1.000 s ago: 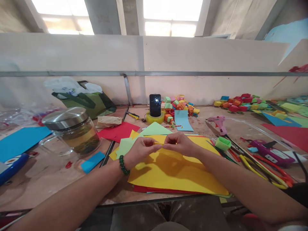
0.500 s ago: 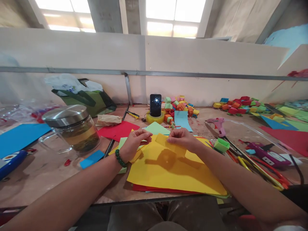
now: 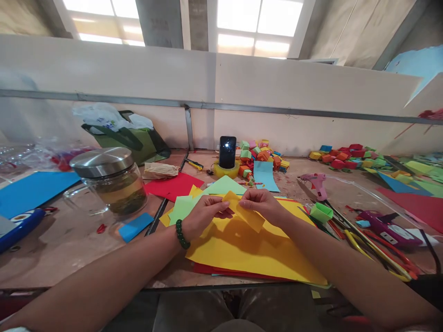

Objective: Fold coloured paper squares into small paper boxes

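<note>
Between my hands is a small yellow piece of paper (image 3: pixel 247 214), tilted and raised over a stack of yellow sheets (image 3: pixel 256 253). My left hand (image 3: pixel 212 211), with a green bead bracelet at the wrist, pinches its left edge. Thumb and fingers of my right hand (image 3: pixel 263 205) grip its upper right side. Red sheets peek out beneath the stack's front edge. Light green paper (image 3: pixel 182 208) lies just left of my left hand, and another light green sheet (image 3: pixel 226 185) is behind both hands.
A glass mug of tea (image 3: pixel 116 189) stands at left. A phone (image 3: pixel 227 152) leans upright on a tape roll (image 3: pixel 226 169), beside a pile of folded paper pieces (image 3: pixel 265 154). To the right lie a pink glue gun (image 3: pixel 316 183), a purple power strip (image 3: pixel 389 228) and scissors (image 3: pixel 358 244).
My left hand has moved right and closed on the yellow paper. The paper now tilts down to the right between both hands. The view has shifted slightly.
</note>
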`<act>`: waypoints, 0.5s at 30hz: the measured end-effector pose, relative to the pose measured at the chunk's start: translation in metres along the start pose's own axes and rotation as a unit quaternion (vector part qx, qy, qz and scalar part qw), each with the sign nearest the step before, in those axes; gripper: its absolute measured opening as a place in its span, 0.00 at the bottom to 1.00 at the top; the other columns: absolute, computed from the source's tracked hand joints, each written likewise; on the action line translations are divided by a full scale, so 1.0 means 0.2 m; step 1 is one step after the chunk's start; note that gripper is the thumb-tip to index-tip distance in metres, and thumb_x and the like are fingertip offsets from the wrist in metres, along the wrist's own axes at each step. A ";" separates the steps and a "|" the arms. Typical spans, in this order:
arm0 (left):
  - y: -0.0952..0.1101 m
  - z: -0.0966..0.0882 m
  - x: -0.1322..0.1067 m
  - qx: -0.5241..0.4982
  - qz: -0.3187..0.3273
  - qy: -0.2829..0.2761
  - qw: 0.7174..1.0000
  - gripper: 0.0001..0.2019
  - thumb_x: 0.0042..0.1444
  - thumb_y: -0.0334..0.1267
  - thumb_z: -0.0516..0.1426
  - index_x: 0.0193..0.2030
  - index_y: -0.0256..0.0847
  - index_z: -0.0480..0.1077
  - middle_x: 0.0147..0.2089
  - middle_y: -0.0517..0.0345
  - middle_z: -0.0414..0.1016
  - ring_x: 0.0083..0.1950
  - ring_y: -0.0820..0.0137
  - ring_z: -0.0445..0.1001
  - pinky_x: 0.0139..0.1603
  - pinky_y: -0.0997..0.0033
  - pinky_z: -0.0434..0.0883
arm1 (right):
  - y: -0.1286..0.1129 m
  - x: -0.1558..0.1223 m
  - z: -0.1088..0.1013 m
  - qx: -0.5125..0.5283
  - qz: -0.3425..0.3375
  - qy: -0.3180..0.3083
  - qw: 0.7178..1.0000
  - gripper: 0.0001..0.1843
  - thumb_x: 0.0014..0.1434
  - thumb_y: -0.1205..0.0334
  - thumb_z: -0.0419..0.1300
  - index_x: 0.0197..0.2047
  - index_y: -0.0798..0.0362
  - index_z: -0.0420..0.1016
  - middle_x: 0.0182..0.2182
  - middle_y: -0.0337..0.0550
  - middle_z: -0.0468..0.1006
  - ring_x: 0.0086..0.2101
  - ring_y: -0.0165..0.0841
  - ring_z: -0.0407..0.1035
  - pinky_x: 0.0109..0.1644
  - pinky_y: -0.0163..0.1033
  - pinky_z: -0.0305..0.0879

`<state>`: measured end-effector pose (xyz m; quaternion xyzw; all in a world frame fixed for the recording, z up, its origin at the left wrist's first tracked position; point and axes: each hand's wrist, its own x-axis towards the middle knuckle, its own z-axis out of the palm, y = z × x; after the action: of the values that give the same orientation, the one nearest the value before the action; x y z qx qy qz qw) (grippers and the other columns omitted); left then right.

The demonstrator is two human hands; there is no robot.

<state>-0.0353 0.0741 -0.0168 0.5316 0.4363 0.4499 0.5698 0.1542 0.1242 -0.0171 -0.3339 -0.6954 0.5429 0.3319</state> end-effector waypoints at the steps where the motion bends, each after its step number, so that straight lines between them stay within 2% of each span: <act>1: 0.00 0.00 0.00 -0.010 0.002 0.001 1.000 0.16 0.41 0.50 0.65 0.24 0.37 0.75 0.26 0.55 0.77 0.31 0.70 0.74 0.35 0.73 0.67 | 0.00 0.00 0.00 0.001 0.001 0.002 1.000 0.27 0.41 0.39 0.68 0.23 0.55 0.67 0.18 0.32 0.62 0.21 0.23 0.52 0.24 0.32 0.47; 7: 0.01 0.01 -0.02 -0.026 0.013 0.005 1.000 0.16 0.42 0.50 0.64 0.26 0.37 0.74 0.26 0.57 0.75 0.32 0.71 0.73 0.34 0.75 0.68 | 0.00 0.00 0.01 0.004 -0.003 0.004 1.000 0.28 0.41 0.38 0.67 0.23 0.56 0.67 0.19 0.34 0.64 0.21 0.23 0.55 0.24 0.32 0.49; 12: -0.01 0.02 -0.01 0.047 0.027 0.004 0.999 0.16 0.43 0.49 0.65 0.26 0.36 0.74 0.26 0.57 0.76 0.31 0.71 0.73 0.35 0.74 0.69 | 0.02 -0.01 0.03 0.002 -0.007 0.041 0.999 0.28 0.42 0.36 0.66 0.24 0.55 0.67 0.19 0.34 0.65 0.21 0.24 0.56 0.24 0.32 0.51; 15: -0.02 0.02 0.00 0.068 0.024 0.014 0.997 0.19 0.43 0.53 0.64 0.23 0.36 0.73 0.25 0.56 0.76 0.29 0.71 0.73 0.34 0.72 0.70 | 0.03 -0.01 0.05 -0.011 -0.023 0.050 0.998 0.28 0.43 0.36 0.64 0.24 0.54 0.67 0.19 0.34 0.64 0.22 0.24 0.55 0.24 0.32 0.52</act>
<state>-0.0306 0.0736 -0.0215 0.5729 0.4607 0.4401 0.5157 0.1481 0.1196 -0.0257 -0.3481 -0.6918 0.5097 0.3748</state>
